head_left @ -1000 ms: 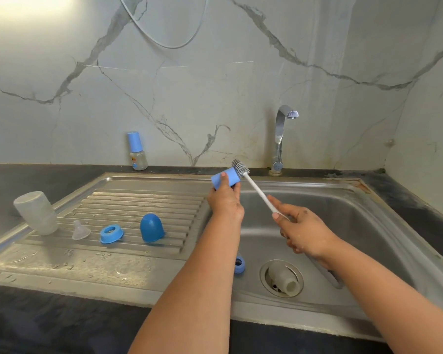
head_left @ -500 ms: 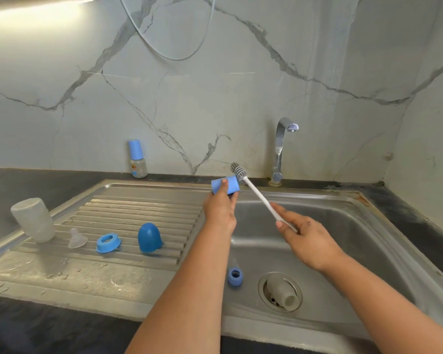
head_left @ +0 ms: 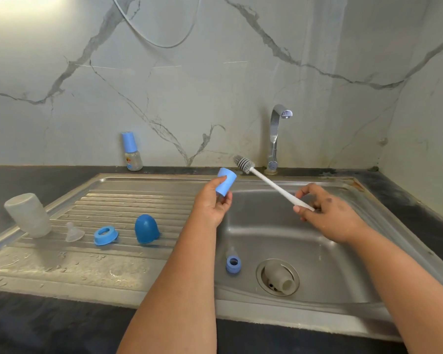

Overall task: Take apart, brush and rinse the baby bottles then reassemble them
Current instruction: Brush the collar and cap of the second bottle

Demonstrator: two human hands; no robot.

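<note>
- Marble wall stands behind a steel sink (head_left: 394, 226), and the sink sits in a dark desk (head_left: 23, 325).
- I see my left hand (head_left: 211, 205) holding a small blue cap (head_left: 226, 181) up over the edge of the sink, with fingers and thumb curled round it.
- I see my right hand (head_left: 327, 213) pinching the white handle of the bottle brush (head_left: 271, 185). The bristle end points up, just beside the cap but not inside it.
- I think this is the brushing step for the cap. Next the bristles need to go into the open end of the cap and turn, and then it needs water from the tap (head_left: 275, 139), which is off.
- In the basin lie a blue ring (head_left: 233, 264) and a clear bottle (head_left: 279, 277) on its side over the drain.
- On the draining board wait a frosted bottle (head_left: 28, 215), a clear teat (head_left: 73, 232), another blue ring (head_left: 105, 235) and a dark blue dome cap (head_left: 146, 229).
- One small whole bottle (head_left: 132, 152) stands by the wall. It has a little picture on it, but I cannot read any words.
</note>
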